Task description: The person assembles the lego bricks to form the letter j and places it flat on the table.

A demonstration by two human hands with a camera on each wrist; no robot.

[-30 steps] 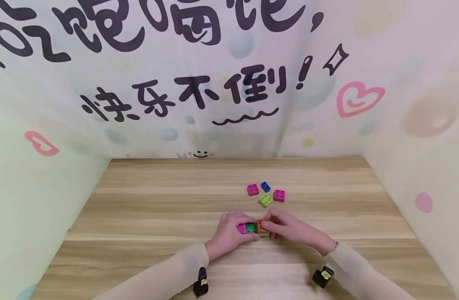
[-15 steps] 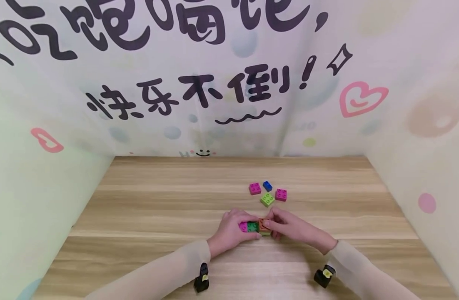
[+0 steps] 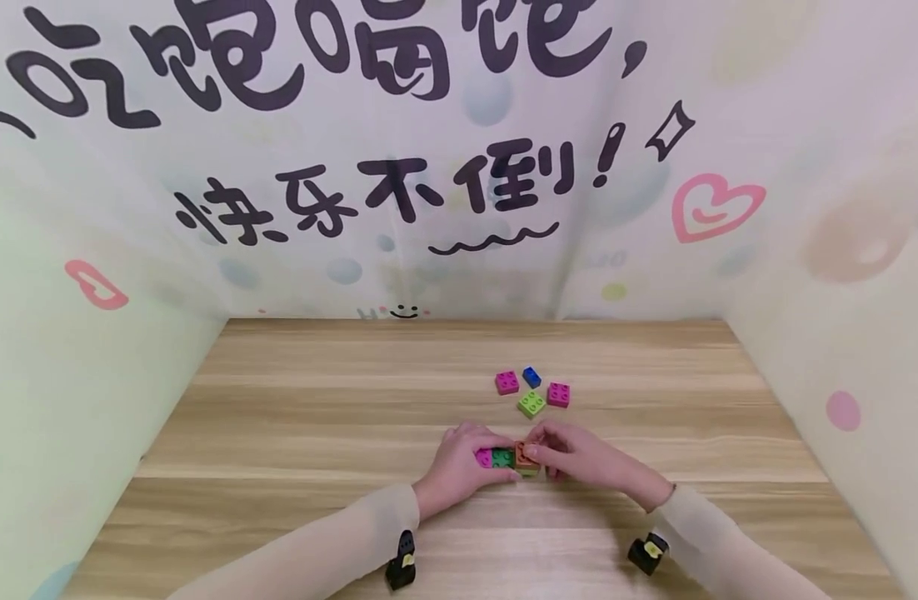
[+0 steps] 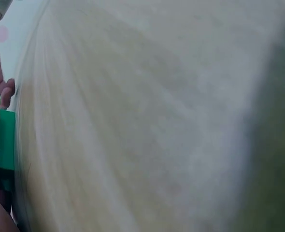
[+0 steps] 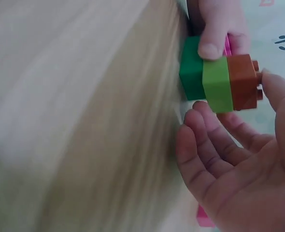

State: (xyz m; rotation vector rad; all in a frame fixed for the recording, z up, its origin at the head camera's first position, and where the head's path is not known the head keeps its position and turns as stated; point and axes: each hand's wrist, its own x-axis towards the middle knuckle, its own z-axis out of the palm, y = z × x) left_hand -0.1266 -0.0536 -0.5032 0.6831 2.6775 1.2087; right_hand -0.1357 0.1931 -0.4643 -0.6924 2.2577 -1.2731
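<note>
"Left hand (image 3: 462,460)?"
"Curved, pinching a green square plastic brick (image 3: 501,457) between the fingers (image 3: 496,437)."
"And right hand (image 3: 582,458)?"
"Turned inward, pinching an orange-brown square plastic brick (image 5: 242,83) under the thumb (image 5: 280,94)."

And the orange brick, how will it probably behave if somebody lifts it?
The orange brick looks like moulded plastic, so probably stiff. It sits flush on the light green brick, which may come up with it. Flat sides suggest it would hardly roll.

Behind a wood-grained tabletop (image 3: 316,400), a pale backdrop (image 3: 294,279) bears black lettering (image 3: 393,167) (and a pink outlined heart (image 3: 706,219)).
</note>
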